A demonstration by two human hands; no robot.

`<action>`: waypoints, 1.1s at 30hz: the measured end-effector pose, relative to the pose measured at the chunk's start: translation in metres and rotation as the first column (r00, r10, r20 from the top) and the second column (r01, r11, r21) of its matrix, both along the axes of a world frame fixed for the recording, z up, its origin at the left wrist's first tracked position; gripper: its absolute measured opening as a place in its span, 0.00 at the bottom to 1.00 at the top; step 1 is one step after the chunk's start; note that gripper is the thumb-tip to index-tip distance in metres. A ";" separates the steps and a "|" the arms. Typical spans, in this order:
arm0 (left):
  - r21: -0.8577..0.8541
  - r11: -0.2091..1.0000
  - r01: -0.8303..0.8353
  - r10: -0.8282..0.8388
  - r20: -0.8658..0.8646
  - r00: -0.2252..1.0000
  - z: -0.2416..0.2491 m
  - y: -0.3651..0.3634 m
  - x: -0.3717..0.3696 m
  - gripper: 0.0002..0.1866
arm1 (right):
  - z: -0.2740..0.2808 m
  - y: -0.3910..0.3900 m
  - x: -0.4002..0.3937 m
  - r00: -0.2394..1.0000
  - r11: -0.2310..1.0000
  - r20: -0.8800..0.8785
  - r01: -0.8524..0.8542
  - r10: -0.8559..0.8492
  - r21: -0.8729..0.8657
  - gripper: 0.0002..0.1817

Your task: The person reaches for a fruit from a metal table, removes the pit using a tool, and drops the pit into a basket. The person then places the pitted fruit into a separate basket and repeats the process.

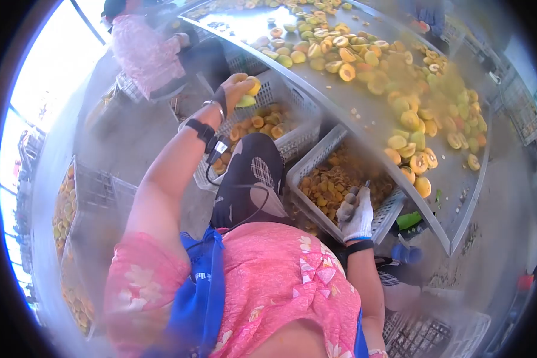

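My left hand (235,92), bare with a wristband, is closed around yellow-green fruit halves (253,86) that look like peach. It is held over a white crate (307,131) containing orange fruit halves (259,124). My right hand (358,216) wears a white glove with grey fingertips. Its fingers are curled, and the tip of a small metal tool (367,184) sticks out above them; the rest of the tool is hidden. Under that hand stands a second white crate (316,156), holding brownish-yellow pits and scraps (325,190).
A metal table (340,98) with raised edges carries many cut fruit halves (411,119). Another person (149,51) sits at the upper left. Fruit-filled crates (65,221) stand at the left; a lattice crate (423,337) is at the lower right. A cable runs from my left wrist.
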State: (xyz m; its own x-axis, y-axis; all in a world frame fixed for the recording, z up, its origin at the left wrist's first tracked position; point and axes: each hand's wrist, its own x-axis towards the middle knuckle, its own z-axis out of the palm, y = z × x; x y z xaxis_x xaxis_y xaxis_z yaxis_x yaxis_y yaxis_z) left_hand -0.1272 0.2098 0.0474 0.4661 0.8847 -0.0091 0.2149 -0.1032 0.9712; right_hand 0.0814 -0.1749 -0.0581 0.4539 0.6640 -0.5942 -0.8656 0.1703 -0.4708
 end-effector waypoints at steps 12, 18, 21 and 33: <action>0.612 0.567 0.552 -0.403 -0.378 0.833 0.013 -0.159 0.220 0.30 | 0.009 0.001 0.004 0.999 0.998 -0.046 -0.014 0.016 0.056 0.17; 0.272 0.645 0.714 -0.462 -0.606 0.648 0.027 -0.220 0.284 0.41 | 0.018 -0.003 0.004 0.999 0.997 0.049 -0.028 0.024 0.075 0.19; 0.188 0.625 0.757 -0.640 -0.431 0.636 0.024 -0.216 0.286 0.41 | 0.026 -0.007 0.003 0.992 0.998 0.123 -0.036 0.029 0.055 0.20; 0.213 0.819 0.533 -0.568 0.437 0.697 -0.010 -0.214 0.205 0.24 | 0.060 -0.003 0.000 0.535 0.997 0.845 0.050 0.028 -0.065 0.17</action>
State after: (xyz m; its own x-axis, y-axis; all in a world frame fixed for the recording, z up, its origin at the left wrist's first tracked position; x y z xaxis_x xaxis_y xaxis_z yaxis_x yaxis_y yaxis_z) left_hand 0.0783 -0.0041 0.0377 0.8012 0.4586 0.3844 -0.3701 -0.1250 0.9205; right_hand 0.0810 -0.1780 0.0020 0.7771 0.6289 0.0244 -0.0571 0.1090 -0.9924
